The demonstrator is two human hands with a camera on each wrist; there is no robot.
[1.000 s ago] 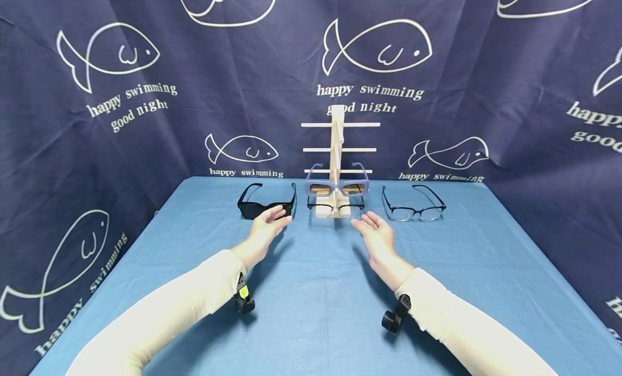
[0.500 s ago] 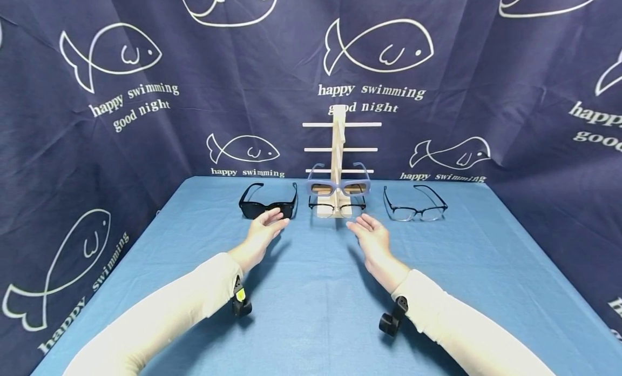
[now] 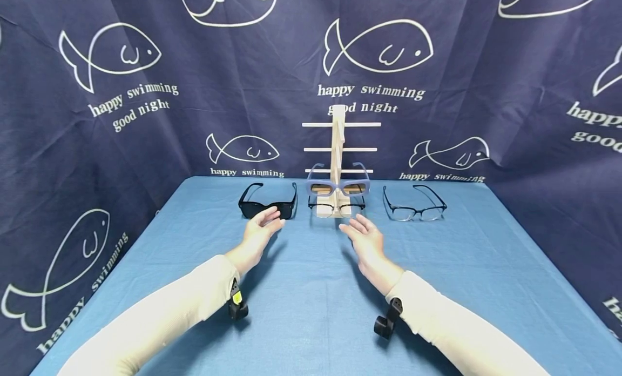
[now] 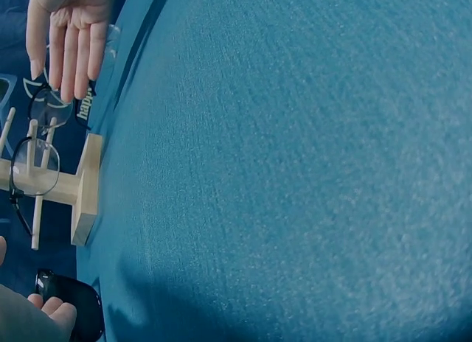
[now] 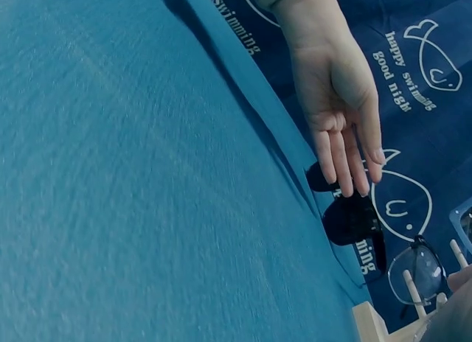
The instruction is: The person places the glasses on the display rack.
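My left hand is raised over the blue cloth, fingers relaxed and holding nothing. Its fingertips overlap the black sunglasses in the head view. My right hand, also holding nothing, hovers in front of the wooden display rack, thumb apart from loosely extended fingers. On the rack hang purple-framed sunglasses and, below them, dark-rimmed clear glasses. To the right, black-framed clear glasses rest on the cloth with temples unfolded. The left wrist view shows the right hand's palm and left fingertips.
A blue cloth covers the table. Behind it and at both sides hangs a navy curtain with white fish prints. The rack's upper pegs stick out to both sides. Each wrist carries a small black camera.
Both hands have drawn back slightly toward the person, and both have shifted a little left. The glasses and rack have stayed in place.
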